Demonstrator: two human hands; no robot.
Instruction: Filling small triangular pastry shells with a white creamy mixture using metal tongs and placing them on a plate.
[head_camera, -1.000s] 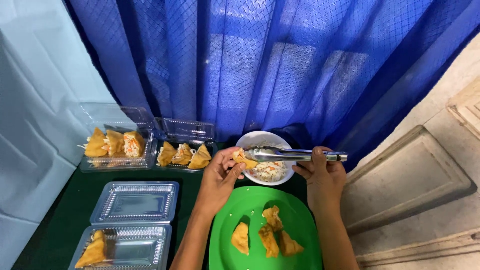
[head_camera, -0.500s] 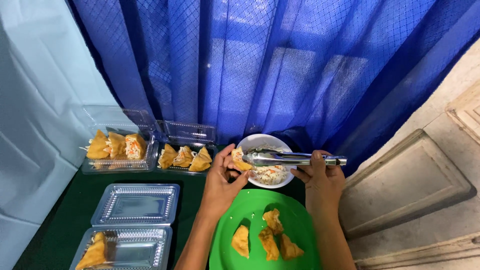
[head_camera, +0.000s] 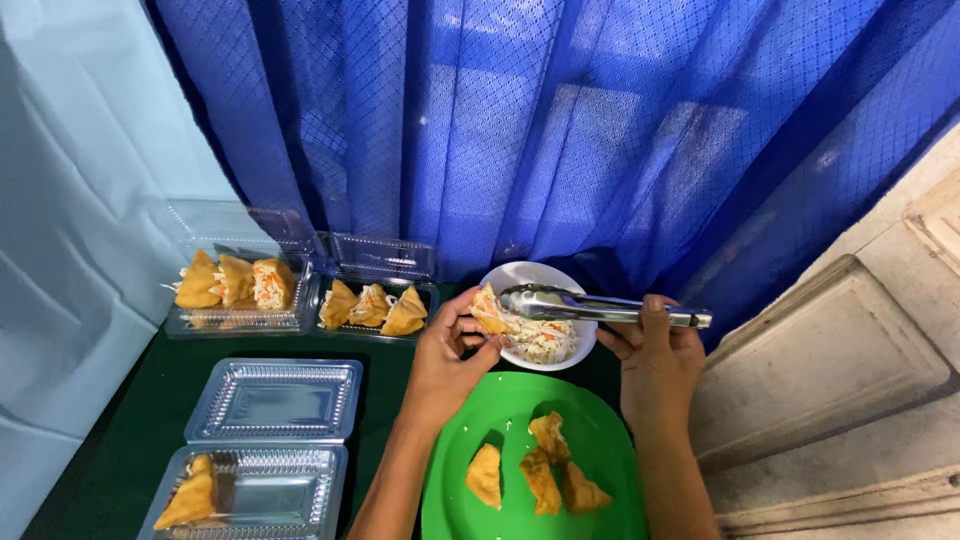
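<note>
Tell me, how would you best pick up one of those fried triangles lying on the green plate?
Probably from above, pinching across the two flat faces near the wide base. The triangles lie flat on the green plate, with open space over them. The left hand grips its own piece by the broad sides, while the right hand works the tongs.

Bowl (head_camera: 575, 345) sits behind my plate (head_camera: 450, 470) — filled boxes (head_camera: 300, 310) back left, open box (head_camera: 260, 490) front left.
</note>
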